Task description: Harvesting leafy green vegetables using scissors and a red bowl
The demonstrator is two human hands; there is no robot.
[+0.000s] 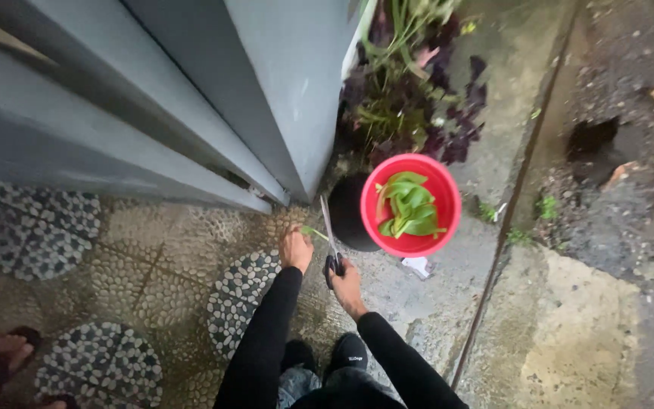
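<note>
- Scissors (330,241) in right hand (346,282), grip closed round the handles, blades pointing up toward the dark pot (348,216).
- Left hand (295,248) pinches a green stem (313,232) just beside the blades.
- Red bowl (411,204) of cut leaves (409,206) sits near, on the pot.
- Risk: fingers close to blades, could get nicked; wet floor (153,273) looks slippery.

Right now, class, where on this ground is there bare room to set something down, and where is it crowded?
Free: pebble paving left of the left hand, and concrete right of the gutter. Crowded: around the red bowl, black pot, plants, right hand with scissors.
</note>
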